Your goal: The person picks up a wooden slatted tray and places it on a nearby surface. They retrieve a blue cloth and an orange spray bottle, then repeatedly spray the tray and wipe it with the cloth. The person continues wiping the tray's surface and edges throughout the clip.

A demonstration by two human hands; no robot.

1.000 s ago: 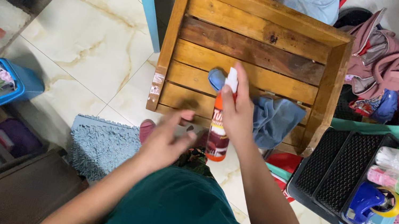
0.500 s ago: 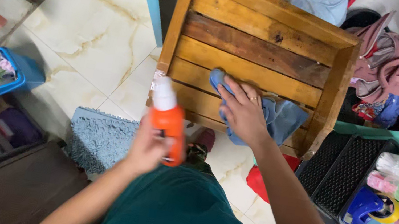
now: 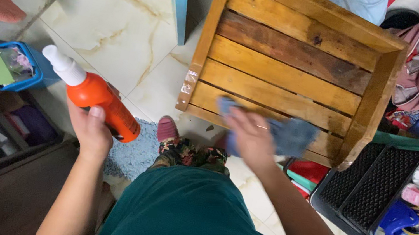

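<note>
The step in hand looks like wiping: the right hand (image 3: 251, 137) presses a blue cloth (image 3: 288, 136) flat against the near slats of the wooden slatted crate (image 3: 285, 73), fingers spread over the fabric rather than curled round it. The left hand (image 3: 88, 128) is closed round an orange spray bottle (image 3: 101, 102) with a white nozzle, held tilted off to the left over the marble tile floor (image 3: 119, 12), well apart from the crate. Carrying on calls, I judge, for steady pressure along each slat and into the gaps between them. The right hand and cloth are motion-blurred (so the grip is hard to read exactly). A blue bath mat (image 3: 133, 150) near the slippered foot (image 3: 168, 129) is half hidden by the person's body.
</note>
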